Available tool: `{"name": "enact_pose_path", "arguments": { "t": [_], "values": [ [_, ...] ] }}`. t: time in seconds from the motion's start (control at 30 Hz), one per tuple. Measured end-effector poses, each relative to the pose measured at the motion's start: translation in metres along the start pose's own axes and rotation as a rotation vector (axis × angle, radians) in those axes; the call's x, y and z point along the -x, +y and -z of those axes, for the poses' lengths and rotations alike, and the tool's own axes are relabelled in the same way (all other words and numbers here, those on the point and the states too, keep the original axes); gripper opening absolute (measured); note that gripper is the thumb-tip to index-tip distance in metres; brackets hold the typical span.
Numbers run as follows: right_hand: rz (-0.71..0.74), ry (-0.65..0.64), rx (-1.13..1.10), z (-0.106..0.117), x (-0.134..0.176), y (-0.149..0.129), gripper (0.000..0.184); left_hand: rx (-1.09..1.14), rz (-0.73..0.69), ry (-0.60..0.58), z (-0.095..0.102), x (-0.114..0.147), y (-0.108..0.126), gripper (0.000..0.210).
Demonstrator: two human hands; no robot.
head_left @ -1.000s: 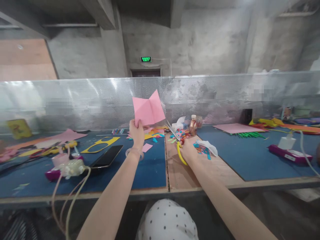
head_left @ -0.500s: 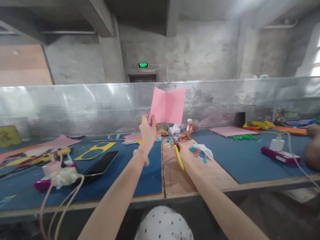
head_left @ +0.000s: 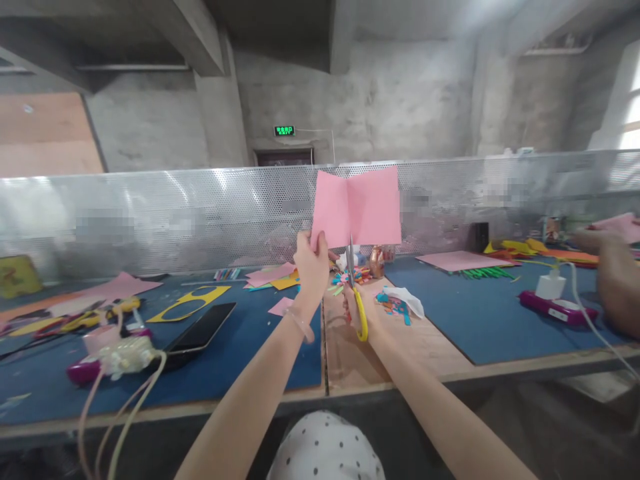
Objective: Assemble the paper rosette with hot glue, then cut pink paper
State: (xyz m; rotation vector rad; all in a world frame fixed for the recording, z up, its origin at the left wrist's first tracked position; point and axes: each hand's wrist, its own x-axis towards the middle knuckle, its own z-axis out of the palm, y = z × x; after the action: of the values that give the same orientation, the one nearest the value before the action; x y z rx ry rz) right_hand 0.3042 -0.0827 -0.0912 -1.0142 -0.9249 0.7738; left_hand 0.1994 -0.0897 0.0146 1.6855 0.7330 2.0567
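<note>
Raised above the table is a creased sheet of pink paper (head_left: 373,207). My left hand (head_left: 311,261) pinches its lower left corner between thumb and fingers. In my right hand (head_left: 353,310) is a pair of scissors (head_left: 361,319) with yellow handles, blades pointing up. The blade tips meet the paper's lower edge near its fold. Behind the scissors lie colourful paper scraps (head_left: 353,275) and a bottle of copper-coloured contents (head_left: 377,261).
On the left blue mat are a yellow sheet with cut-out holes (head_left: 189,303), a black phone (head_left: 203,328) and a purple power strip with cables (head_left: 83,368). A white tissue (head_left: 407,300) lies right of my hand. Another person's arm (head_left: 617,283) reaches in at the far right.
The pink paper and my left hand have moved right. The scissors have turned more upright at the paper's lower edge. A small pink piece now shows on the mat. The other person's hand holds pink paper.
</note>
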Motion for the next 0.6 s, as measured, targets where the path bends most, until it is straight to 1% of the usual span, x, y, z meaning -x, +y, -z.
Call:
{"name": "enact_pose_path", "arguments": {
  "t": [0.13, 0.3, 0.6],
  "values": [
    [-0.038, -0.002, -0.008, -0.002, 0.002, -0.004, 0.025, 0.052, 0.013, -0.015, -0.001, 0.005, 0.005, 0.013],
    [-0.063, 0.003, -0.009, 0.001, 0.000, -0.007, 0.025, 0.058, 0.000, -0.017, -0.002, 0.011, 0.003, 0.011],
    [-0.026, 0.010, -0.006, 0.001, 0.003, -0.007, 0.027, 0.087, 0.007, 0.010, -0.006, 0.019, -0.004, 0.013]
  ]
}}
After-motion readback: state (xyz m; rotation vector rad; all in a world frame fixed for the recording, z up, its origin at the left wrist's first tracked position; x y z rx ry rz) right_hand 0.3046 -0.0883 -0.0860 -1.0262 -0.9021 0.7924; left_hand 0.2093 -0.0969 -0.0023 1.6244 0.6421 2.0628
